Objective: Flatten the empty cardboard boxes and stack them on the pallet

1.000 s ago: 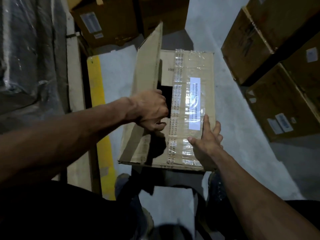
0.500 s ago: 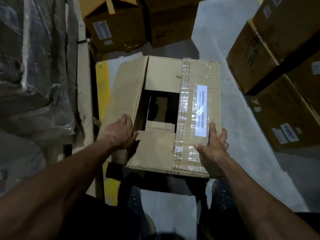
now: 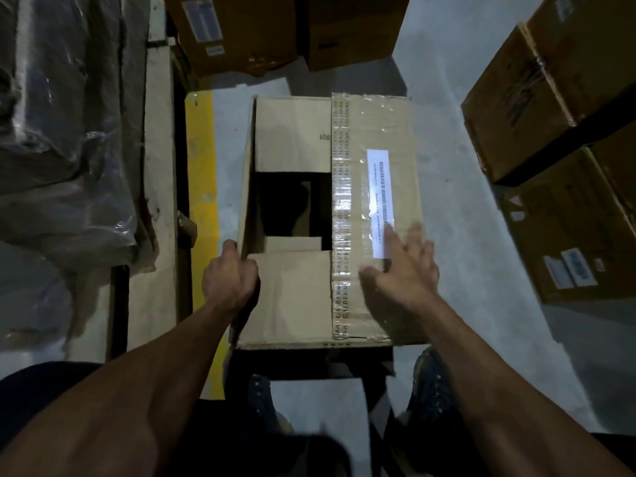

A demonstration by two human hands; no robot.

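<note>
An empty cardboard box (image 3: 292,297) stands on the floor in front of me, its top partly open with a dark hole in the middle. Clear tape and a white barcode label (image 3: 380,187) run along its right flap. My left hand (image 3: 229,280) grips the box's left top edge near the front corner, fingers curled over it. My right hand (image 3: 404,266) lies flat with spread fingers on the taped right flap, slightly blurred. The left long flap hangs down outside the box.
A wooden pallet (image 3: 156,187) with a plastic-wrapped load (image 3: 65,132) is at the left, beside a yellow floor stripe (image 3: 203,173). Closed brown boxes stand at the back (image 3: 241,32) and at the right (image 3: 550,98). My shoes (image 3: 430,383) are just behind the box.
The left flap, upright a second ago, has swung outward and down. My left hand moved from the box's middle to its left edge. My right hand stayed on the right flap.
</note>
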